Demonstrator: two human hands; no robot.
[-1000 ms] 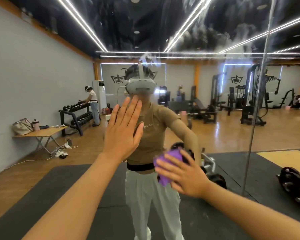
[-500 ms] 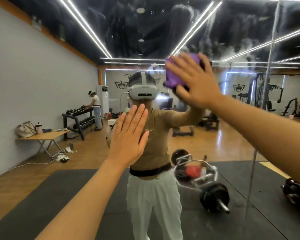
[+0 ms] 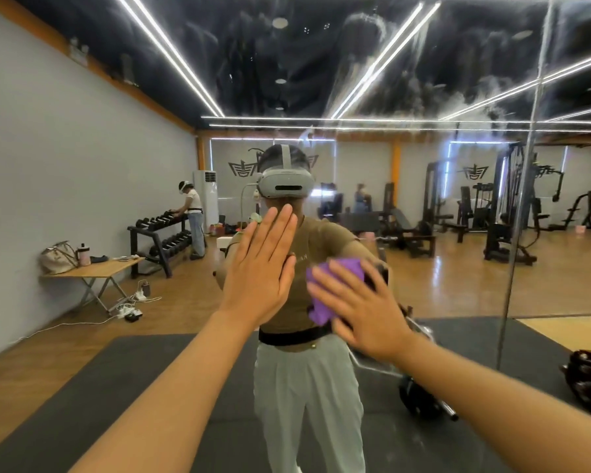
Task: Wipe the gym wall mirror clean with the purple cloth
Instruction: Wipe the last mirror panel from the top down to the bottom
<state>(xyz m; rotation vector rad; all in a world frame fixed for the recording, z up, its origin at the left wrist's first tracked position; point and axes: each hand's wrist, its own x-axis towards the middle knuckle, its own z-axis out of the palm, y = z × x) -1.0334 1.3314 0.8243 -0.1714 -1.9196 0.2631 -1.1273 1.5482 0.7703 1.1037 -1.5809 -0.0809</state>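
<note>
Up against the mirror [image 3: 82, 131], right hand [image 3: 359, 308] spreads flat over the cloth [image 3: 335, 288], fingers straight, pressing it to the glass at chest height. Left hand [image 3: 261, 268] rests beside it, palm flat on the mirror, fingers together, holding nothing. That cloth looks soft and light, likely to bunch, so broad palm pressure over its middle suits it. Hazy smears show higher up.

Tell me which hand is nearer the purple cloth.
Right. The right hand presses flat on the purple cloth against the mirror; the left hand rests flat on the glass beside it, to the cloth's left, not touching it.
</note>
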